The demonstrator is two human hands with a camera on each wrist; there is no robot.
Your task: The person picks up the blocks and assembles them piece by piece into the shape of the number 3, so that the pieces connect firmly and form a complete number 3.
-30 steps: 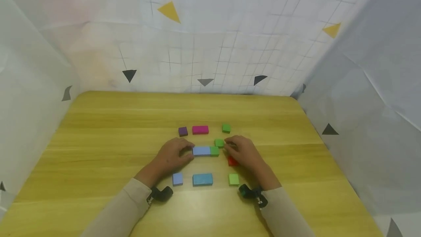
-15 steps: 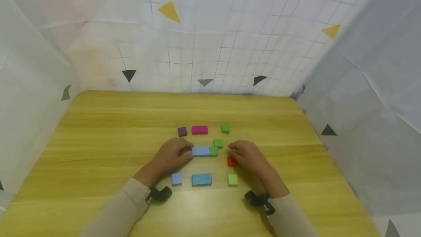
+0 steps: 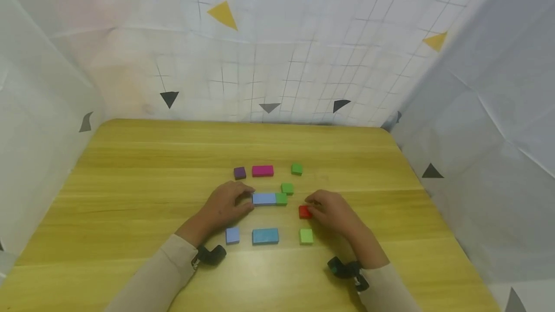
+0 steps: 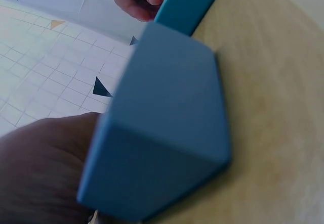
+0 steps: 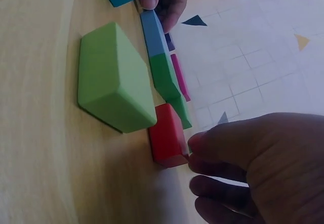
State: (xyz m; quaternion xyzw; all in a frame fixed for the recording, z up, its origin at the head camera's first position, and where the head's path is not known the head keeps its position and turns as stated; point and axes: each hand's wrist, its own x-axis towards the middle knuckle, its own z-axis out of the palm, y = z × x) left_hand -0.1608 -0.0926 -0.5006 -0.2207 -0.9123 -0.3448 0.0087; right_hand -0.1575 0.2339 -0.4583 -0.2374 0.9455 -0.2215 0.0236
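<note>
My left hand (image 3: pixel 226 206) holds the left end of a light blue block (image 3: pixel 264 200) between thumb and finger. A green block (image 3: pixel 281 200) lies flush against that block's right end, and another green block (image 3: pixel 287 188) sits just behind it. Beside a red block (image 3: pixel 305 212), my right hand (image 3: pixel 336 212) has its fingers loosely bent. In the right wrist view, the thumb tip (image 5: pixel 198 142) is right at the red block's edge, with the other fingers apart below.
Behind lie a purple block (image 3: pixel 240 173), a magenta block (image 3: pixel 262 171) and a green block (image 3: pixel 297 169). In front are a small periwinkle block (image 3: pixel 232 236), a longer blue block (image 3: pixel 265 236) and a light green block (image 3: pixel 305 236). White sheeting (image 3: pixel 277 61) surrounds the wooden table (image 3: pixel 151 158).
My right hand has drawn back from the green blocks, moving right and toward me to the red block. My left hand has stayed at the light blue block's end.
</note>
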